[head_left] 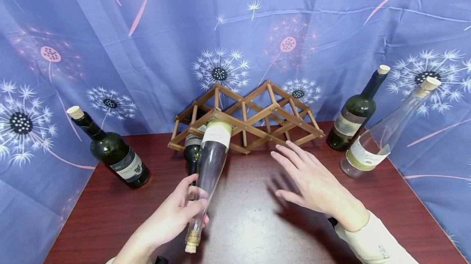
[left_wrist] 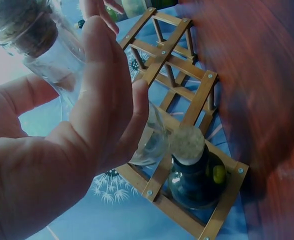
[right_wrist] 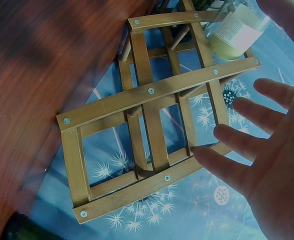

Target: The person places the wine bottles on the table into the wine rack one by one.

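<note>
My left hand [head_left: 171, 217] holds a clear glass bottle [head_left: 213, 162] by its neck, fingers and thumb curled round it. The bottle's cork [head_left: 192, 242] points toward me, and its labelled base end is at the left part of a folding wooden wine rack [head_left: 257, 123]. Beside it, a dark green wine bottle [head_left: 192, 152] lies in the rack's left end, its cork [left_wrist: 188, 145] facing outward in the left wrist view. Over the table, to the right, my right hand [head_left: 316, 182] is apart from the rack with its fingers spread, holding nothing.
A corked dark bottle [head_left: 115, 155] stands at the left of the red-brown table [head_left: 250, 215]. On the right stand another dark bottle [head_left: 353, 112] and a clear corked bottle [head_left: 371, 149]. A blue dandelion-print cloth [head_left: 165, 31] hangs behind the rack.
</note>
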`<state>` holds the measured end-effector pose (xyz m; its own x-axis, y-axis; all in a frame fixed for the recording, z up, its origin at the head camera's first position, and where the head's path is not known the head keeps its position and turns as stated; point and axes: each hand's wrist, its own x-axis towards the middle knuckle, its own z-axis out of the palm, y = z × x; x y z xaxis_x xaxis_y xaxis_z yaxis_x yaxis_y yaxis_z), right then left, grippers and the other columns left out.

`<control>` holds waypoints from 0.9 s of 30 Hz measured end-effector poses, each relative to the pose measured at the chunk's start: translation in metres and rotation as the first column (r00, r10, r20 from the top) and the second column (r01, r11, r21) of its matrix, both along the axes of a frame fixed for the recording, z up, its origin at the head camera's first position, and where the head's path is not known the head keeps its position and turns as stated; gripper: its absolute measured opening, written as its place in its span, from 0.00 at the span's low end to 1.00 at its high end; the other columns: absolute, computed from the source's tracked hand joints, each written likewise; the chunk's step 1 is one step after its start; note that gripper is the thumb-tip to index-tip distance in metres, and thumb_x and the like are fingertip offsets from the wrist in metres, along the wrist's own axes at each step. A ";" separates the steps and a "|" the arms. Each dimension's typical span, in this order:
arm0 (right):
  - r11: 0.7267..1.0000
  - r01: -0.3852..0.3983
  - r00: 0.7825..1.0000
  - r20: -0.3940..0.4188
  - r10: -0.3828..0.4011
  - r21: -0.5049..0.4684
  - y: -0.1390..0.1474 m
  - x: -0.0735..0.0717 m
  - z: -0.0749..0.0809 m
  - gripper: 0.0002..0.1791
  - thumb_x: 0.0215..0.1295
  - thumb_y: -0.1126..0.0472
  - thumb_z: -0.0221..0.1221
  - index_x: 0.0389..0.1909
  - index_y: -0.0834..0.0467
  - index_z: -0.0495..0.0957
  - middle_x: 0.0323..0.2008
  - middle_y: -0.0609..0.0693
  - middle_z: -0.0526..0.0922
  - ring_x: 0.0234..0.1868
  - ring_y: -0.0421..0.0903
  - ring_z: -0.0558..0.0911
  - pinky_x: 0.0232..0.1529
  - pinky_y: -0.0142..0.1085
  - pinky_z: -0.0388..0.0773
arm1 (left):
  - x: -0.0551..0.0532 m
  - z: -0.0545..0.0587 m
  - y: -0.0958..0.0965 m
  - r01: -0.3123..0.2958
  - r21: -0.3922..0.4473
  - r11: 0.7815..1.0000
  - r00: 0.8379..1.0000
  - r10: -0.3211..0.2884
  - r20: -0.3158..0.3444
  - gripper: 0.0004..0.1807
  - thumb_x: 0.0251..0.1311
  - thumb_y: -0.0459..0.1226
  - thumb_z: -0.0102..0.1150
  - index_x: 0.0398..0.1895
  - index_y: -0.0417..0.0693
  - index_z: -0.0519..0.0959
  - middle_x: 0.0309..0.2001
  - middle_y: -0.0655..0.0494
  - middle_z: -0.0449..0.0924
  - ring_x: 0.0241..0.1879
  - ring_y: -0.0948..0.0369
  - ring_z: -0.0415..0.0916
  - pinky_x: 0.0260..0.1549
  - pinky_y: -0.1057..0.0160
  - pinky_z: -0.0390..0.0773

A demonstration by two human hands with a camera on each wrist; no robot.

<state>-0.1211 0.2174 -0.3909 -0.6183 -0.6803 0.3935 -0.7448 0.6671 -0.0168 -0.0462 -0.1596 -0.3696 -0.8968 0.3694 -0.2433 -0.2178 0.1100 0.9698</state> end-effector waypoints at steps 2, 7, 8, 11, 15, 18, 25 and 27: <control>1.000 0.001 1.000 0.000 -0.001 -0.002 0.000 0.000 0.000 0.53 0.62 0.35 0.69 0.81 0.57 0.63 0.81 0.56 0.61 0.83 0.59 0.55 0.74 0.59 0.64 | -0.001 0.000 0.002 -0.006 0.003 1.000 1.000 0.006 0.005 0.49 0.77 0.34 0.56 0.84 0.37 0.31 0.64 0.34 0.67 0.38 0.48 0.86 0.40 0.54 0.87; 1.000 -0.003 1.000 -0.008 0.003 -0.007 0.000 0.000 -0.001 0.54 0.61 0.35 0.71 0.81 0.57 0.63 0.81 0.57 0.62 0.82 0.60 0.56 0.73 0.60 0.65 | -0.003 -0.002 0.007 -0.019 -0.003 1.000 1.000 0.019 -0.018 0.48 0.78 0.35 0.56 0.84 0.37 0.33 0.65 0.34 0.68 0.39 0.46 0.87 0.39 0.53 0.87; 1.000 -0.006 1.000 -0.012 0.006 -0.009 0.000 -0.001 -0.002 0.54 0.61 0.35 0.71 0.81 0.57 0.63 0.81 0.57 0.62 0.82 0.60 0.56 0.73 0.60 0.65 | -0.003 -0.002 0.008 -0.022 -0.005 1.000 0.999 0.022 -0.023 0.48 0.78 0.35 0.56 0.84 0.36 0.34 0.65 0.34 0.68 0.39 0.46 0.87 0.39 0.53 0.87; 1.000 -0.010 1.000 -0.020 0.010 -0.014 0.000 -0.001 -0.002 0.54 0.60 0.35 0.72 0.81 0.57 0.64 0.80 0.57 0.63 0.82 0.61 0.57 0.72 0.61 0.66 | -0.005 -0.002 0.010 -0.033 -0.005 0.999 0.999 0.033 -0.032 0.47 0.78 0.35 0.56 0.83 0.35 0.34 0.64 0.34 0.68 0.39 0.46 0.87 0.39 0.53 0.88; 1.000 -0.006 1.000 -0.016 0.006 -0.009 0.000 -0.001 -0.003 0.55 0.59 0.35 0.72 0.81 0.57 0.63 0.81 0.57 0.62 0.82 0.60 0.57 0.73 0.60 0.66 | -0.007 -0.003 0.013 -0.046 -0.007 0.999 0.998 0.046 -0.035 0.46 0.78 0.35 0.56 0.83 0.35 0.35 0.64 0.33 0.69 0.39 0.46 0.87 0.40 0.54 0.87; 1.000 -0.001 1.000 -0.007 0.001 -0.003 0.000 0.000 -0.002 0.54 0.60 0.35 0.72 0.81 0.56 0.63 0.81 0.56 0.62 0.82 0.60 0.56 0.74 0.59 0.65 | -0.008 -0.003 0.015 -0.051 -0.006 0.999 0.998 0.050 -0.041 0.46 0.78 0.35 0.57 0.83 0.35 0.36 0.64 0.33 0.69 0.39 0.46 0.88 0.40 0.54 0.87; 1.000 0.001 1.000 -0.001 -0.001 0.002 0.000 0.000 -0.001 0.54 0.61 0.35 0.71 0.82 0.56 0.63 0.81 0.56 0.62 0.83 0.59 0.56 0.74 0.59 0.64 | -0.011 -0.003 0.019 -0.049 0.010 0.999 0.998 0.049 -0.043 0.46 0.78 0.35 0.56 0.83 0.35 0.36 0.65 0.32 0.69 0.39 0.46 0.88 0.40 0.54 0.87; 1.000 -0.001 1.000 0.000 0.001 0.002 0.000 0.000 -0.001 0.53 0.62 0.35 0.70 0.81 0.57 0.63 0.81 0.56 0.62 0.83 0.60 0.56 0.74 0.59 0.64 | -0.011 -0.003 0.019 -0.052 0.013 0.999 0.998 0.053 -0.040 0.46 0.78 0.34 0.56 0.84 0.35 0.35 0.65 0.32 0.69 0.39 0.46 0.88 0.40 0.54 0.87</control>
